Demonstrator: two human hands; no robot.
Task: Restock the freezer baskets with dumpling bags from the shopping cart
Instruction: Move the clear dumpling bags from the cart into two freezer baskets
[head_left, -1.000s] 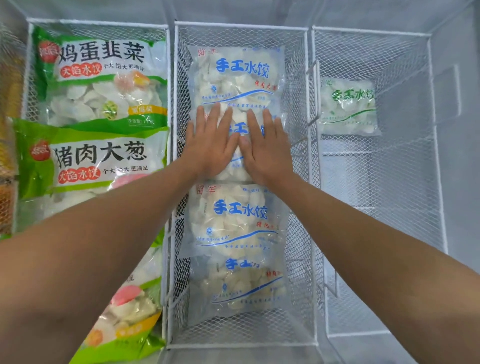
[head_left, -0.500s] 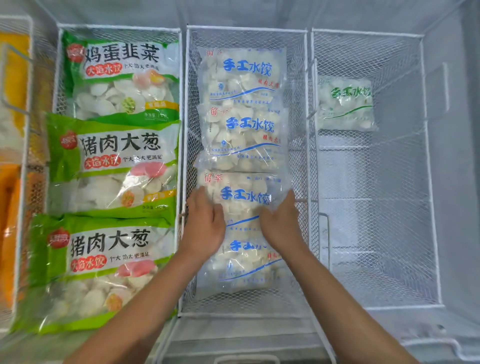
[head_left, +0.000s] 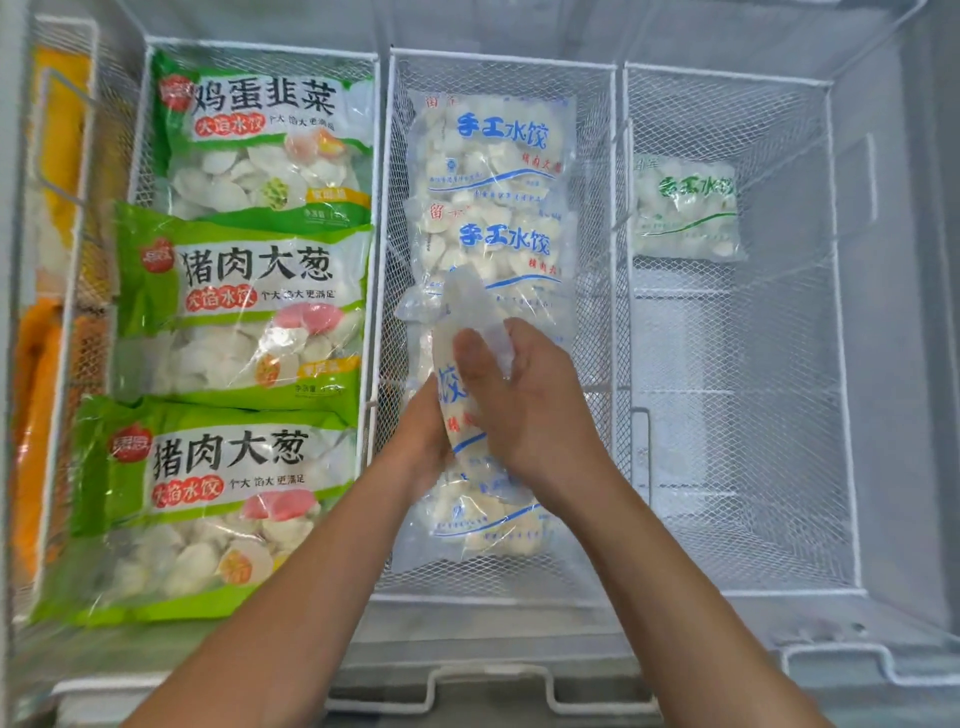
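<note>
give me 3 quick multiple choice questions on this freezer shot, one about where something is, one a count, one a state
1. Where does the clear bag with green lettering lie?
A. far end of the right white wire basket
B. middle basket
C. left basket

2. How many green-bordered dumpling bags lie in the left wire basket?
A. one
B. three
C. five

3. How is the clear dumpling bag with blue lettering that the hands hold?
A. lying flat
B. tipped up on edge above the middle wire basket
C. torn open

Answers:
1 A: it sits alone at that basket's far end.
2 B: one, a second and a third run in a row.
3 B: the left hand and right hand grip it on either side, its lettering turned sideways.
</note>
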